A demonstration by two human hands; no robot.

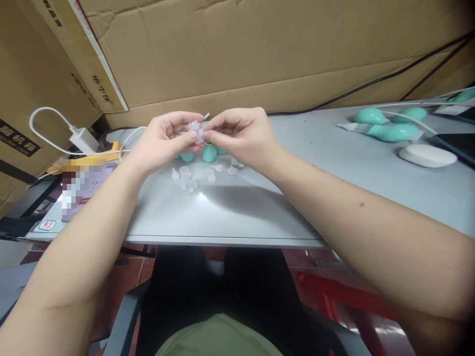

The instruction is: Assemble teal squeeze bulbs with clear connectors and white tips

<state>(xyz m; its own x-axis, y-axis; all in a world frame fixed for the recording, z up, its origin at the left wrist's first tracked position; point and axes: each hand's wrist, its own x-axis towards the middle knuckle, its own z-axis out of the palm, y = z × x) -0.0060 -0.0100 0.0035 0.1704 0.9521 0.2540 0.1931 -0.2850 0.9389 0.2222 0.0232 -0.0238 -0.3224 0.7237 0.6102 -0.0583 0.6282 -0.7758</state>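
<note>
Above the back of the grey table, my left hand [163, 141] is closed on a small clear plastic fitting [193, 127] with short tube-like parts. My right hand [241, 133] meets it from the other side, thumb and forefinger pinched at the fitting's right edge. Whether a separate small piece sits in the right fingertips cannot be made out. Behind and below the hands stand several teal rubber bulbs [210, 154], partly covered by the fingers. Nearer to me lie a small clear cup-like piece [184, 172] and several small whitish funnel-shaped pieces [212, 177].
Right on the table [230, 222] are more teal bulbs [395, 131], a white rounded case [426, 155] and a dark device. A phone [89, 185], yellow object and white charger [84, 141] with cable sit left. Cardboard [260, 49] walls the back; a black cable runs along it.
</note>
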